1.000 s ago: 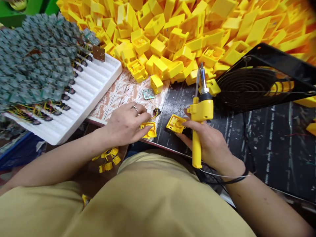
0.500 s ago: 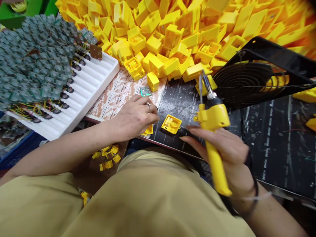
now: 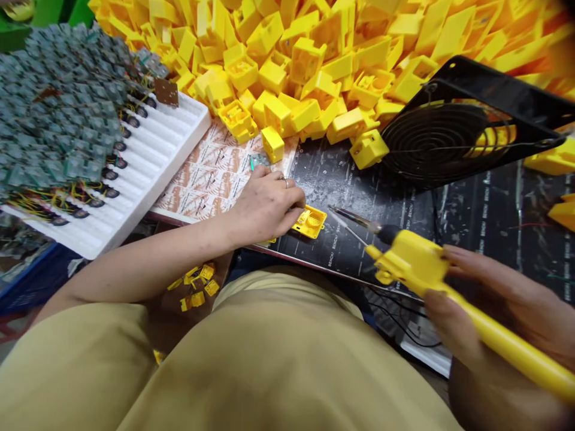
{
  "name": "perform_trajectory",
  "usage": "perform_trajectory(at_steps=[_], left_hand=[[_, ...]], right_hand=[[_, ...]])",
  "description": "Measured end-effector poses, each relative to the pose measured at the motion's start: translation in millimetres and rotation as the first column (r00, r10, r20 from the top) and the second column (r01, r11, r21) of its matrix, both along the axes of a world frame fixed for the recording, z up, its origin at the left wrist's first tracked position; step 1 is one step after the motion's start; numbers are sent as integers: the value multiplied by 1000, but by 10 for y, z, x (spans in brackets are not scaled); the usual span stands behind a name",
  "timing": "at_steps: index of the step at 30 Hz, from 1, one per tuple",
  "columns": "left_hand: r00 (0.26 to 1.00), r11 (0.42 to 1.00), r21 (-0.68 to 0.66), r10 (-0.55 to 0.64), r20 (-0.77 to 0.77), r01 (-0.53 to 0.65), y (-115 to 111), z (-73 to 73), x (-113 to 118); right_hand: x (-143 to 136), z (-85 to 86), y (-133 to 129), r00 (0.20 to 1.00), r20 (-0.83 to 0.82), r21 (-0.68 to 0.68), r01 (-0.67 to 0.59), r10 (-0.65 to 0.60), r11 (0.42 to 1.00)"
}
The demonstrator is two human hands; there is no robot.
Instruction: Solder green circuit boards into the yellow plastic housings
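Note:
A small open yellow housing (image 3: 311,222) lies on the black bench surface, and the fingers of my left hand (image 3: 274,203) are bent over its left edge. Another yellow piece shows only partly beneath that hand. Just beyond the knuckles is a small green circuit board (image 3: 259,160), partly covered. My right hand (image 3: 489,305) is wrapped round a yellow soldering iron (image 3: 415,258) with a thin feed tube. Its metal tip points left, a little to the right of the housing and apart from it.
Yellow housings (image 3: 309,66) are heaped across the back. At the left, a white foam tray (image 3: 157,173) bears many wired circuit boards (image 3: 63,114). A black fan (image 3: 449,131) leans at the right. Loose yellow pieces (image 3: 197,287) lie below the bench edge.
My right hand has moved right and down, and the iron has swung from pointing up to pointing left. My left hand has shifted right, to the housing's edge.

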State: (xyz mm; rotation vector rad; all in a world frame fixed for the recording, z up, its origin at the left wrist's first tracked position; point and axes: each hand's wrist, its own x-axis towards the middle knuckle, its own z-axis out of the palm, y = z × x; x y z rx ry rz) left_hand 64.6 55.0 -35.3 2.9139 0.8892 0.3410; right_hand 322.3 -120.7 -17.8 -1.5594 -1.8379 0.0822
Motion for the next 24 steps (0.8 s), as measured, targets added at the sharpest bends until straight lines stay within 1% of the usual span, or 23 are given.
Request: perform_trajectory(at_steps=[3,4,6,9,12,15,18,20,23,24], left_hand=[[998,998,56,-3,-67,7,-3,-1,63],[996,998,68,-6,-87,12,-5,2,74],[994,996,86,-11,-105,20,-6,10,81],[993,994,107,-24,-112,36,-2,23,75],[992,991,126,-24,-123,40,1,29,76],[990,991,131,-19,-138,37,-2,37,93],[988,992,114,-29,-150,46,-6,55,118],[988,993,104,-36,-151,52,-5,71,130],[984,993,101,-46,-172,65,5,91,129],[982,992,104,-48,-181,68,10,95,125]], right_hand=[[-97,-123,102,987,-5,77,-160,161,984],[-139,-134,124,980,-7,82,-199,200,977],[-215,-121,151,971,-15,93,-236,239,967],[-276,-72,176,972,-6,84,-235,236,968],[-295,-40,211,968,44,57,-250,248,967],[-329,-6,252,959,89,76,-276,269,958],[-368,67,287,943,135,94,-318,304,944],[-362,132,303,933,148,92,-344,328,935],[-289,210,300,937,152,62,-328,316,943],[-258,221,289,945,138,45,-304,295,952]])
